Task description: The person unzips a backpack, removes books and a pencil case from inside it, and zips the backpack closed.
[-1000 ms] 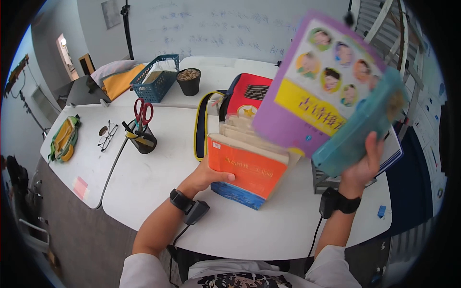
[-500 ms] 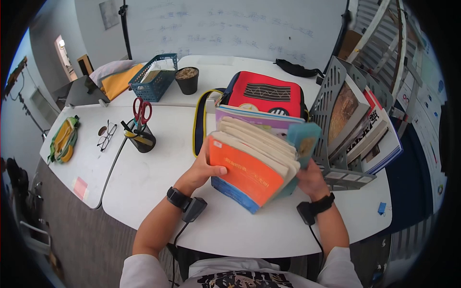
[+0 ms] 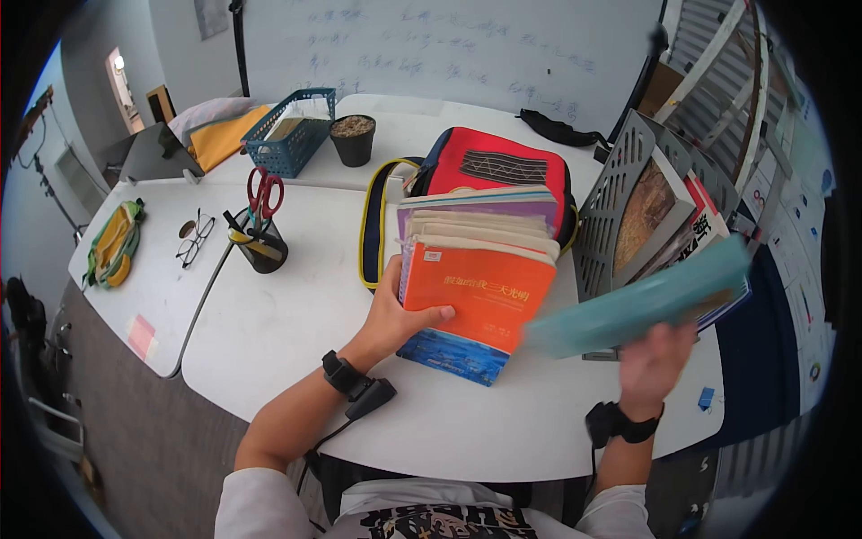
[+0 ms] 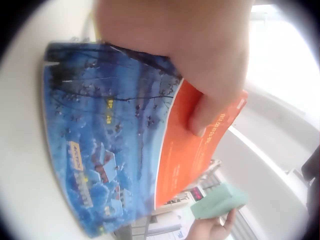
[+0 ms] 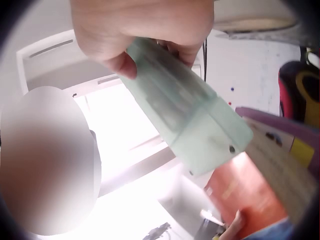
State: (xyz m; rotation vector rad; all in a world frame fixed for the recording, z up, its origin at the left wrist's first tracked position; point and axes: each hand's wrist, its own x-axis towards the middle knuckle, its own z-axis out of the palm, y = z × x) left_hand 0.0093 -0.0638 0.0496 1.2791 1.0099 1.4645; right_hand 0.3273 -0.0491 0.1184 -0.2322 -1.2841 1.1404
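Observation:
My left hand (image 3: 395, 310) grips a stack of books upright, its thumb lying across the front cover. That front book (image 3: 480, 287) is orange above with a blue painted band below. Behind it stand several worn paperbacks (image 3: 485, 225) and a purple book (image 3: 422, 216) at the back. In my right hand (image 3: 658, 364) is a translucent teal plastic pencil case (image 3: 637, 305), blurred in the head view and held to the right of the stack. The right wrist view shows thumb and fingers pinching one end of this case (image 5: 185, 112).
A red and navy backpack (image 3: 512, 162) lies behind the books. At the right, a grey file holder (image 3: 615, 189) carries books and magazines. Leftward stand a pen cup (image 3: 260, 247) with red scissors, a plant pot (image 3: 354, 144), a blue basket (image 3: 287, 148), and glasses (image 3: 193, 242).
My right hand brought the purple book in behind the stack and released it, then moved back right with the pencil case. The left hand still holds the stack, its front turned more upright.

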